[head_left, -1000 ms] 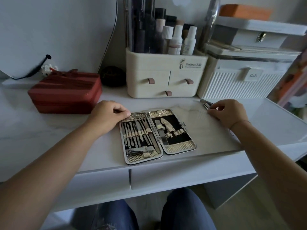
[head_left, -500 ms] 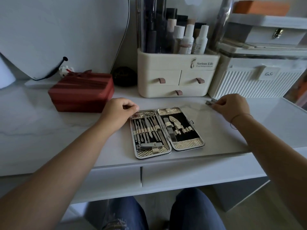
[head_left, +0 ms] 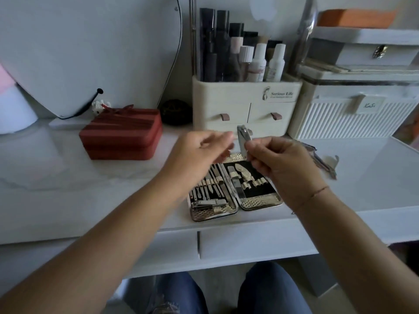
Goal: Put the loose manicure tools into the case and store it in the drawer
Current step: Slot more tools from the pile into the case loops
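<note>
Right hand [head_left: 281, 164] pinches a clipper [head_left: 243, 139] above the open case [head_left: 260, 203] on the desk [head_left: 68, 177], left hand [head_left: 199, 152] relaxed at its 9 o'clock, another tool [head_left: 326, 165] at the case's 2 o'clock.

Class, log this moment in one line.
right hand pinches silver metal nail clipper | left hand empty | open gold-patterned manicure case below | metal nippers loose on white desk

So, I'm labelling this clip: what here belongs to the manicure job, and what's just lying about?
Job: nail clipper in right hand, open manicure case, loose nippers, desk drawer.
Lying about: red box, cosmetics organiser, white ribbed box.
</note>
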`<state>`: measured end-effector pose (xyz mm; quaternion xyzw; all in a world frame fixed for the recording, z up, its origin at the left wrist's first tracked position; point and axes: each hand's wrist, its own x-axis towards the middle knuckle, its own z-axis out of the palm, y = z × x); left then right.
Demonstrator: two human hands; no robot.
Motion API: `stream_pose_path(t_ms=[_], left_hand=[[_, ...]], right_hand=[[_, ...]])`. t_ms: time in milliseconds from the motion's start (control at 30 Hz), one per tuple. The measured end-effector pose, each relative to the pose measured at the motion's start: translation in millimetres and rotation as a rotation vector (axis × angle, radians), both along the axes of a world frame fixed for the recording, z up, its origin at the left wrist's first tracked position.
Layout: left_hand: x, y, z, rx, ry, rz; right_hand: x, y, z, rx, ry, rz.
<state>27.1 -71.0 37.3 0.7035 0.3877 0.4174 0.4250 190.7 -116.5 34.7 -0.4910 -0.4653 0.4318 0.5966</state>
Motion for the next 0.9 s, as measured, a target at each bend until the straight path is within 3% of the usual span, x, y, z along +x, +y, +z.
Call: stream_pose_path(t_ms=[133,267,367,500,567,767,833,900], left_hand=[[6.7,-27.7,-4.3,-0.186,-0.271,-0.016],[1.7,-37.0,-16.2,-0.217,-0.358,0.032],[-1.8,-41.1,-19.7,-0.118,-0.204,0.07],[-10.1,-35.8,-19.3,0.306,0.228,0.197],[-10.0,-35.8,-17.5,0.382,0.337,0.204],[-7.2,-41.3,-20.5,0.248,0.421,0.051],[-9.1,-40.8,-21.9,0.154,0.344,0.03],[-11.7,-39.4,-22.4,0.033,0.235,0.019]], right_hand=[[-27.9,-15.2,-4.9,-0.028,0.197,0.077],[-34.4,-26.7,-12.5,-0.06,0.13,0.03],[-30.7,-31.9,-11.7,-0.08,0.072,-0.014],[-28.2,-35.8,-6.5,0.004,-0.104,-0.135],[-29.4,-38.3,-4.2,0.081,-0.25,-0.209],[-27.3,-41.5,-2.6,0.247,-0.608,-0.251],[-22.6,-39.1,-2.5,0.218,-0.545,-0.24],[-20.3,-36.0,-5.4,0.159,-0.36,-0.216]])
